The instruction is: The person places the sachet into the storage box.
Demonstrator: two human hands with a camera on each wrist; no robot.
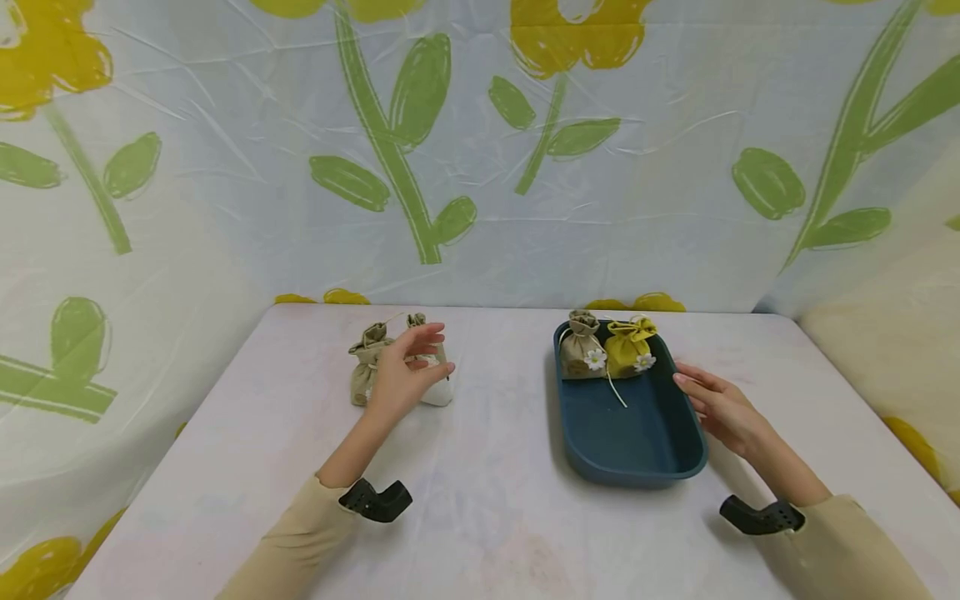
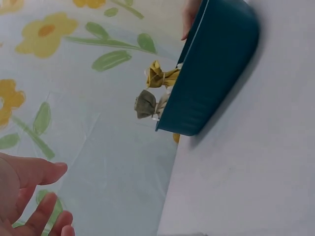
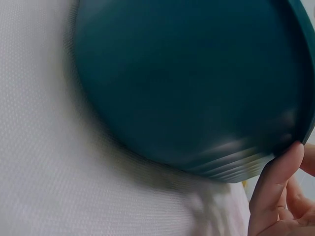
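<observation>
Loosely spread, the left hand [image 1: 405, 375] grasps nothing, its thumb and fingers well apart. Just behind it stand a khaki bag [image 1: 361, 383] and, partly hidden, a white bag [image 1: 438, 395]. Both look like soft cloth, probably light and yielding rather than fragile or slippery; the gathered neck seems the best place to pinch, sparing the sewn flower. Beside the right hand [image 1: 727, 412], whose relaxed fingers touch the outer side near the rim without curling round it, sits a blue tray [image 1: 626, 478], apparently stiff and smooth. Left of that hand's fingertips, at the tray's far end, a beige bag [image 1: 580, 357] and a yellow bag [image 1: 624, 354] stand side by side; the end nearer the person is bare.
</observation>
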